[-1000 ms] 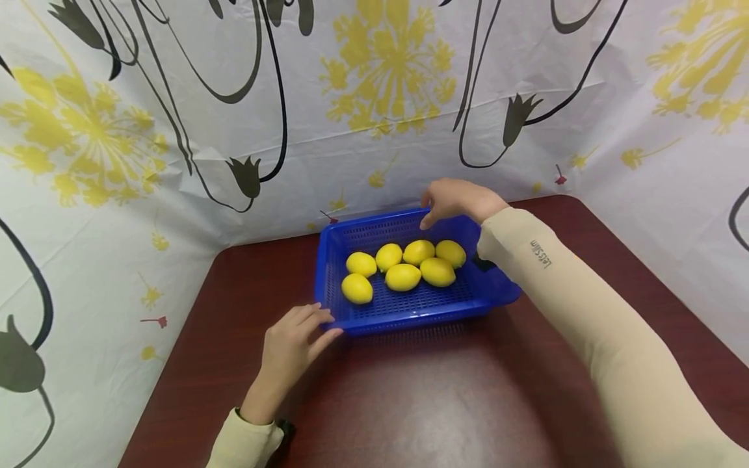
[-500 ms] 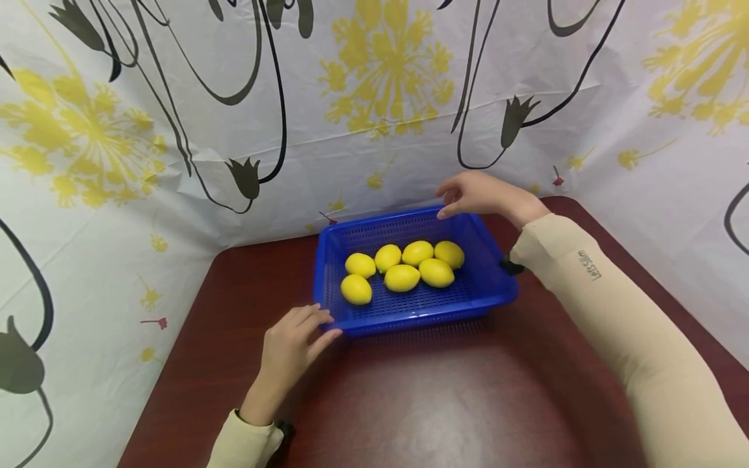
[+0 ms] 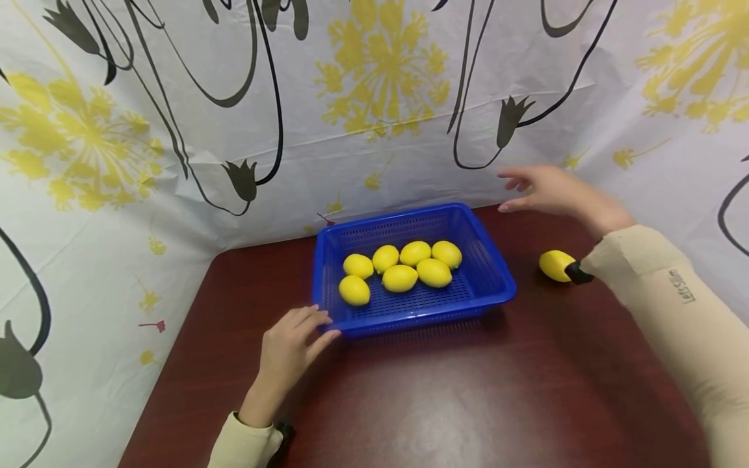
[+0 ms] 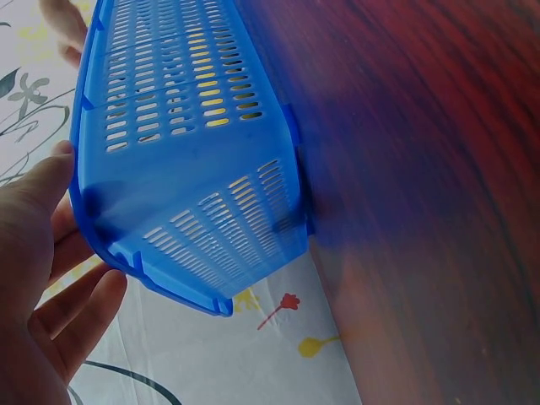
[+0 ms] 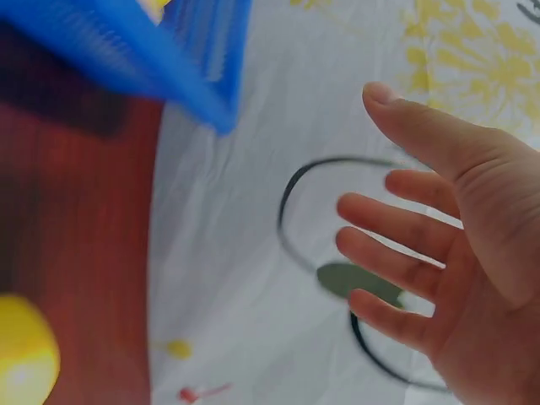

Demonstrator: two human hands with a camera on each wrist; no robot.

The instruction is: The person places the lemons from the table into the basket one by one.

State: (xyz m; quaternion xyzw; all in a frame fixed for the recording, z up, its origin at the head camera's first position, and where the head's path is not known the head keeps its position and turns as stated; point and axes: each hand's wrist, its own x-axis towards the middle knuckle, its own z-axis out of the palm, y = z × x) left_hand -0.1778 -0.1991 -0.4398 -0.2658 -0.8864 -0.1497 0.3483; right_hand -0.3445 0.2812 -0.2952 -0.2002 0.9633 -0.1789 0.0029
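A blue plastic basket (image 3: pixel 418 314) with slotted walls sits on the table, and several yellow lemons (image 3: pixel 400 278) lie inside it. At its near left corner my left hand (image 3: pixel 289 351) holds the rim; the left wrist view shows thumb and fingers about the edge of the basket (image 4: pixel 190 169). My right hand (image 3: pixel 552 192) is in the air beyond the basket's right side, apart from it. In the right wrist view that hand (image 5: pixel 456 236) is spread loosely with nothing in it. Below the right wrist, one lemon (image 3: pixel 554 265) lies on the table, partly hidden by the black wrist strap.
The dark red-brown table (image 3: pixel 445 390) reaches back to a white sheet (image 3: pixel 328 84) printed with yellow and grey flowers. This sheet also rises along the left and right sides. The right sleeve (image 3: pixel 667 292) crosses above the table's right part.
My right hand has moved rightward, from above the basket's back rim to beyond its right side. The lemon on the table has come into sight. My left hand has stayed at the corner.
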